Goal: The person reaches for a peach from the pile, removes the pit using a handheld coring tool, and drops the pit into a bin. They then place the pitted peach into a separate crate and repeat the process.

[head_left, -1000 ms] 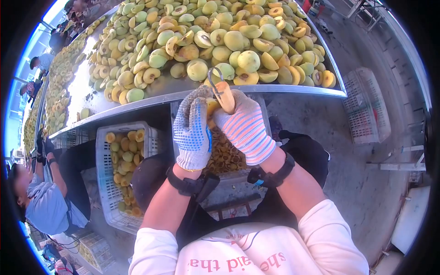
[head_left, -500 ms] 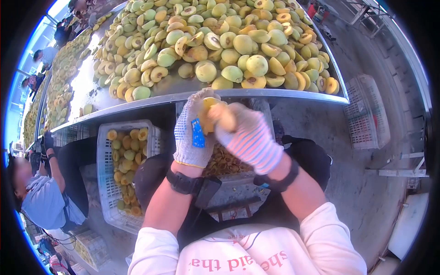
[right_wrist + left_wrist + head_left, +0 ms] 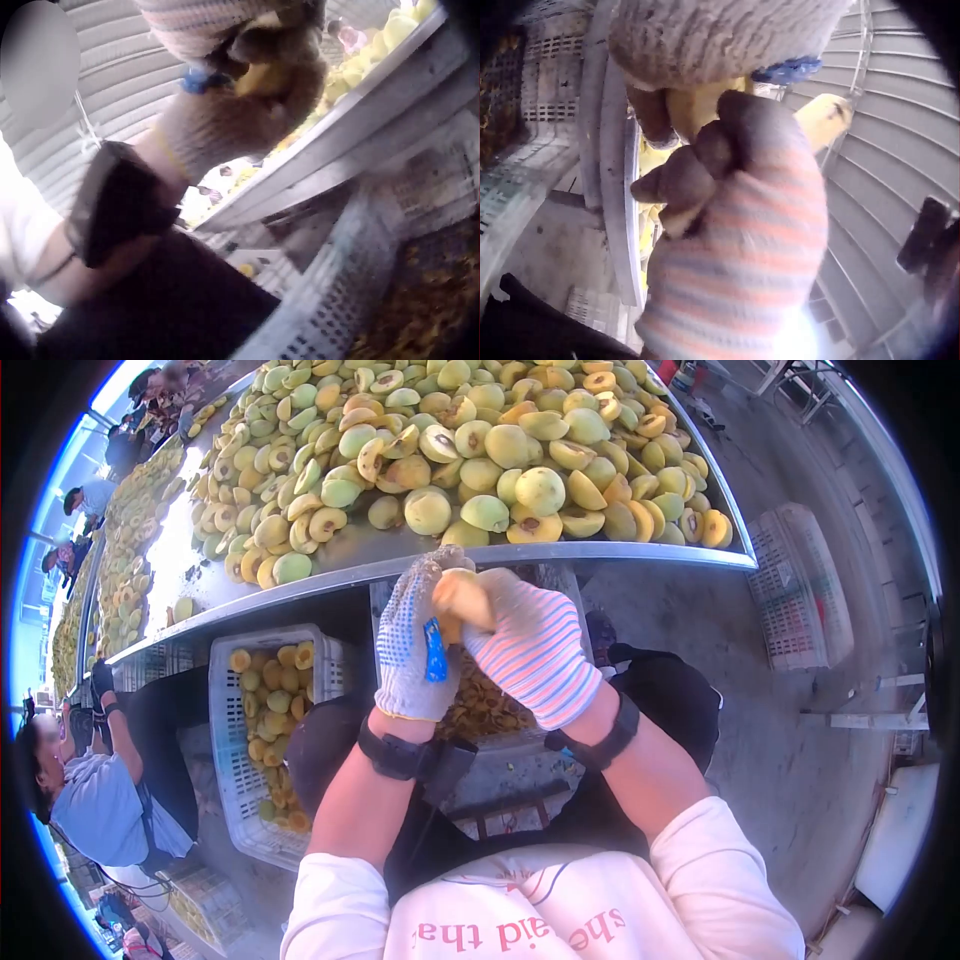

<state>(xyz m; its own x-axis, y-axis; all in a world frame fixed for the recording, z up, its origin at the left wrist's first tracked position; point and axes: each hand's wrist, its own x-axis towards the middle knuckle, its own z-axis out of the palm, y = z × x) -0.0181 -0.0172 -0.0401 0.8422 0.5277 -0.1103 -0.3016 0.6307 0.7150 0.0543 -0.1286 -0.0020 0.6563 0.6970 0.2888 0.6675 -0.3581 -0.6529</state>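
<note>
Both hands wear knitted gloves and meet just in front of the metal table edge in the head view. The left hand [image 3: 415, 645] grips a yellow fruit piece [image 3: 697, 105], largely covered by the fingers; a blue patch shows on its glove. The right hand [image 3: 535, 645], in a striped glove, has its fingers curled round a tool with a wooden handle [image 3: 465, 600], whose end [image 3: 826, 120] sticks out beyond the fist in the left wrist view. The tool's metal loop is hidden at the fruit. Behind the hands lies a heap of halved green-yellow fruit [image 3: 510, 448].
A white crate [image 3: 225, 760] with fruit halves stands at the left. Below the hands is a container of brown-yellow pieces [image 3: 485, 705]. Stacked crates [image 3: 795, 590] stand on the floor at the right. Another person [image 3: 115, 800] sits at the far left.
The right hand has turned the tool: its metal loop pointed up and was visible one second ago, and is now hidden. The left hand has kept its grip, its blue patch now facing the head camera.
</note>
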